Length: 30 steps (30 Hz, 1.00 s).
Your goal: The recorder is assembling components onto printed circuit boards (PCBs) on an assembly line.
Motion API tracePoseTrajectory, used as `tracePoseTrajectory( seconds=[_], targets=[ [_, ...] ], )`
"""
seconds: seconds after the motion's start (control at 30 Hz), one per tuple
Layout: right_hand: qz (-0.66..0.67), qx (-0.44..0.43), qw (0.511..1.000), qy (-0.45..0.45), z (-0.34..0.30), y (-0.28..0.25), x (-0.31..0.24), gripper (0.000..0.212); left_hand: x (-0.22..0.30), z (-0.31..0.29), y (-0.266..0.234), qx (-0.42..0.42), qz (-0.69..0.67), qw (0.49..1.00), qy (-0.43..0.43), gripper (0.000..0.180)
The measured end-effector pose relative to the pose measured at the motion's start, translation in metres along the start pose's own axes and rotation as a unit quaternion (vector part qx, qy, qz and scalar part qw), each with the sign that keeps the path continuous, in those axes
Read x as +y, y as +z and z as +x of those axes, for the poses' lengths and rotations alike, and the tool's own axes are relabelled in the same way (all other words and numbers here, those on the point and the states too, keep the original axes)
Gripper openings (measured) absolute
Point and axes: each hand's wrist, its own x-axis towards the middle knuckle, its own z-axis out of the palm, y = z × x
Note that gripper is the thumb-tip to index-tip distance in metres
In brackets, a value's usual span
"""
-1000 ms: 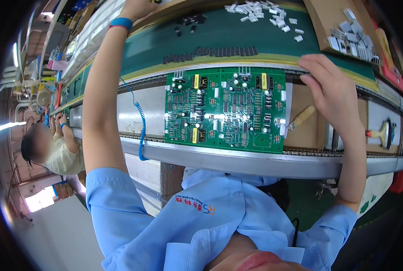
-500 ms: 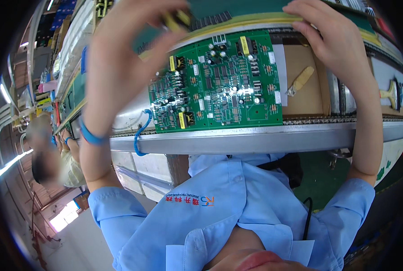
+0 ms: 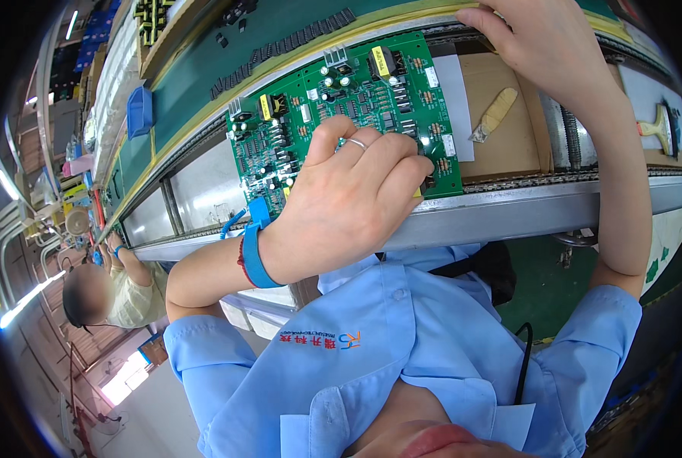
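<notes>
My left hand [image 3: 356, 187] is over the near right part of a green circuit board [image 3: 448, 114]. Its bent fingers close on a small black-and-yellow transformer [image 3: 417, 192], mostly hidden beneath them, at the board's surface. More transformers [image 3: 384, 62] of this kind stand upright on the board among capacitors, white connectors and heat sinks. A blue wrist strap [image 3: 255, 256] circles my left wrist. My right hand [image 3: 536, 49] reaches past the board's far right corner, its thumb stretched along the yellow-edged rail; the other fingers are cut off by the picture's upper edge.
Black components [image 3: 303, 38] lie in a row on the green bench behind the rail. A blue bin [image 3: 138, 112] and a tray of transformers [image 3: 151, 23] stand left. A yellowish tool [image 3: 495, 114] lies on cardboard; a brush [image 3: 660, 133] is farther right. A co-worker [image 3: 119, 294] is at left.
My left hand has come down from above the far left onto the board's near right, bringing the transformer. My right hand has moved slightly up and left. The board appears shifted up and left.
</notes>
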Motion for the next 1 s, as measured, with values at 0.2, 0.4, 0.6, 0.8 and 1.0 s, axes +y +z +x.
tracePoseTrajectory(
  seconds=[0.2, 0.4, 0.6, 0.8, 1.0],
  targets=[
    [-0.001, -0.012, 1.0, 0.005, 0.001, -0.003, -0.002, 0.017, 0.001, 0.0, 0.001, -0.014, 0.013, 1.0, 0.0, 0.04],
    [-0.002, -0.02, 1.0, 0.015, 0.002, -0.002, -0.002, 0.017, -0.002, -0.001, 0.004, -0.026, 0.018, 0.999, -0.001, 0.041],
    [-0.007, -0.019, 1.0, 0.004, 0.005, -0.003, -0.005, 0.018, 0.001, -0.005, 0.001, -0.052, 0.055, 0.997, -0.012, 0.044],
    [-0.028, -0.043, 0.998, 0.034, 0.007, -0.011, -0.01, 0.018, -0.027, -0.022, -0.072, 0.025, 0.103, 0.987, -0.12, 0.041],
    [-0.003, -0.004, 0.999, -0.036, -0.008, 0.012, 0.029, 0.026, -0.033, -0.121, -0.182, 0.26, 0.171, 0.918, -0.247, 0.029]
  ],
)
